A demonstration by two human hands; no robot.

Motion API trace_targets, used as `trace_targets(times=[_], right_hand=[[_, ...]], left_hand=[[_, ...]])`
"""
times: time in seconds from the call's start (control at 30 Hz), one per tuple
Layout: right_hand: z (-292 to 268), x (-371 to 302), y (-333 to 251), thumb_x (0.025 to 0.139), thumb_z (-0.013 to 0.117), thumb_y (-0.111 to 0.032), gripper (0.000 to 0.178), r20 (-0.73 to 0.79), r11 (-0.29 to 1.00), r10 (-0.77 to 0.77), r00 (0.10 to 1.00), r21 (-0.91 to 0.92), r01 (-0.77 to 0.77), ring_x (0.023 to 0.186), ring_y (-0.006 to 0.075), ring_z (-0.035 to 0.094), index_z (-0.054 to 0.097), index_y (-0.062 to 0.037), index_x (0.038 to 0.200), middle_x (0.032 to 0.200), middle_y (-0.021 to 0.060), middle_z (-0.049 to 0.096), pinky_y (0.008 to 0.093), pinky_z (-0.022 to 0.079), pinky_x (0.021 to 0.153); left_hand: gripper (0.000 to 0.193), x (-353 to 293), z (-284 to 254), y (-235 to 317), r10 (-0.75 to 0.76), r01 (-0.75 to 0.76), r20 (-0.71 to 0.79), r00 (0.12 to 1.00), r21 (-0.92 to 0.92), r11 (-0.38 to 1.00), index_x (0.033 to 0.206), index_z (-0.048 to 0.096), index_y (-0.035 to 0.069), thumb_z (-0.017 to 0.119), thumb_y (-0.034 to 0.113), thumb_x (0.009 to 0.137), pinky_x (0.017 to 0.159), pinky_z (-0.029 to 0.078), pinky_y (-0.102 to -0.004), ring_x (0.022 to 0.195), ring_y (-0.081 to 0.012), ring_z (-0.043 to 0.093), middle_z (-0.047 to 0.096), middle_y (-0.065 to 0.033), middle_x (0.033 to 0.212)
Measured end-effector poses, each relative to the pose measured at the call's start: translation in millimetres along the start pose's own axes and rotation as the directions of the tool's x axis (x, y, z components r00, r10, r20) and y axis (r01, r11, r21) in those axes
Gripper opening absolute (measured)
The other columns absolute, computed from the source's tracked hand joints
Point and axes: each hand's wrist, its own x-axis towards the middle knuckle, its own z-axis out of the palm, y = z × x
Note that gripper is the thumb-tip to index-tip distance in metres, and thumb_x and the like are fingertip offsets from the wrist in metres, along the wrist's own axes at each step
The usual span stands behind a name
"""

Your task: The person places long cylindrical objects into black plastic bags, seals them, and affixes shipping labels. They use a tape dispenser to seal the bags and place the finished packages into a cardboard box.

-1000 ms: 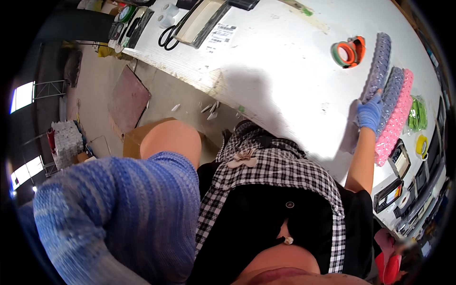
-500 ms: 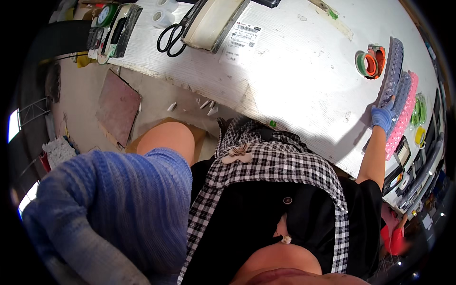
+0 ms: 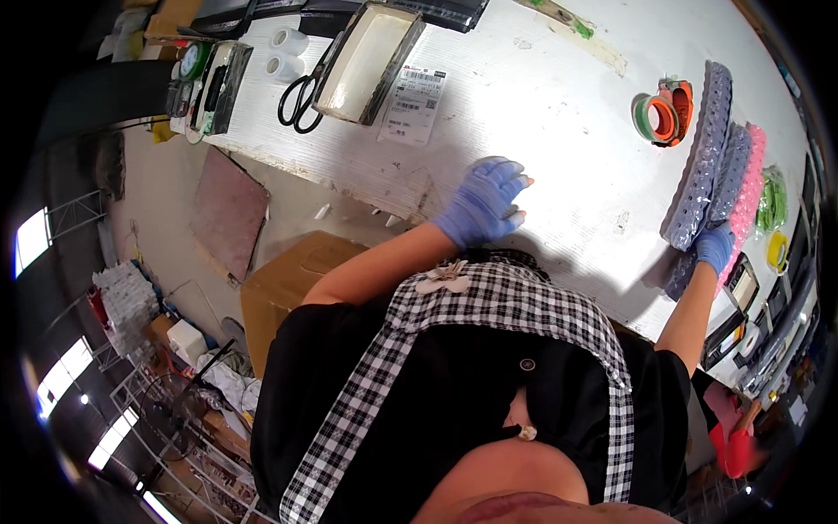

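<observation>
At left, black-handled scissors and a shallow open box lie near the far side of a white worktable, a printed label beside the box. Next, the gloved left hand has come down from close to the camera to just inside the near edge, fingers loosely spread, nothing seen in it; both hands are now at the worktable, seemingly available together. White tabletop stretches from there to an orange tape dispenser. Further right, a long grey bubble-wrap roll lies beside a second grey roll and a pink roll. The gloved right hand has slid to their nearer end, touching the second; its fingers are partly hidden, so its grip cannot be told. The near edge slants down rightward, close against the wearer's apron.
</observation>
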Motion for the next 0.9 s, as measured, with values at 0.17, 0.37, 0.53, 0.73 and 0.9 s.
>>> trace_targets(times=[0.17, 0.37, 0.53, 0.73, 0.9], right_hand=[[5, -7, -1, 0.080, 0.070, -0.033, 0.064, -0.077, 0.981, -0.121, 0.990, 0.142, 0.131, 0.108, 0.0440, 0.056, 0.045, 0.0000, 0.129, 0.113, 0.0287, 0.058, 0.0481, 0.044, 0.094], [14, -25, 4, 0.075, 0.076, -0.032, 0.069, -0.235, 0.858, -0.231, 0.944, 0.408, 0.312, 0.110, 0.0421, 0.053, 0.049, 0.0038, 0.128, 0.116, 0.0278, 0.058, 0.0475, 0.042, 0.095], [19, -58, -11, 0.078, 0.072, -0.026, 0.064, -0.324, 0.786, -0.104, 0.940, 0.552, 0.277, 0.119, 0.0430, 0.047, 0.049, -0.0002, 0.131, 0.128, 0.0264, 0.050, 0.0459, 0.037, 0.104], [10, -53, 79, 0.082, 0.067, -0.020, 0.042, -0.511, 0.818, 0.047, 0.858, 0.513, 0.261, 0.112, 0.0376, 0.051, 0.058, -0.0062, 0.120, 0.121, 0.0200, 0.056, 0.0452, 0.039, 0.099], [21, 5, 119, 0.082, 0.063, -0.016, 0.045, 0.013, 0.964, -0.006, 1.000, 0.266, 0.003, 0.102, 0.0367, 0.058, 0.055, -0.0049, 0.125, 0.111, 0.0208, 0.060, 0.0449, 0.048, 0.091]], left_hand=[[0.053, 5, 33, 9, 0.001, -0.015, 0.057, 0.998, 0.234, 0.972, 0.127, 0.055, 0.009, 0.062, 0.036, 0.082, 0.109, 0.031, -0.0474, 0.128, -0.0329, 0.039, 0.045, -0.0144, 0.136], [0.053, 16, 39, 24, -0.157, 0.078, 0.208, 0.965, 0.346, 0.935, 0.130, 0.050, 0.012, 0.062, 0.035, 0.084, 0.103, 0.035, -0.0485, 0.125, -0.0347, 0.043, 0.045, -0.0137, 0.136], [0.056, 7, 44, 10, 0.058, -0.076, 0.058, 0.997, 0.393, 0.916, 0.134, 0.051, 0.014, 0.065, 0.025, 0.081, 0.103, 0.036, -0.0520, 0.126, -0.0411, 0.044, 0.048, -0.0189, 0.135], [0.056, 13, 63, 35, -0.006, -0.009, 0.040, 0.999, 0.362, 0.932, 0.127, 0.058, 0.013, 0.070, 0.018, 0.073, 0.103, 0.037, -0.0500, 0.126, -0.0400, 0.044, 0.050, -0.0164, 0.133], [0.052, 13, 66, 38, -0.016, 0.003, 0.035, 0.999, 0.340, 0.940, 0.124, 0.061, 0.011, 0.069, 0.018, 0.073, 0.103, 0.037, -0.0500, 0.125, -0.0402, 0.045, 0.050, -0.0168, 0.133]])
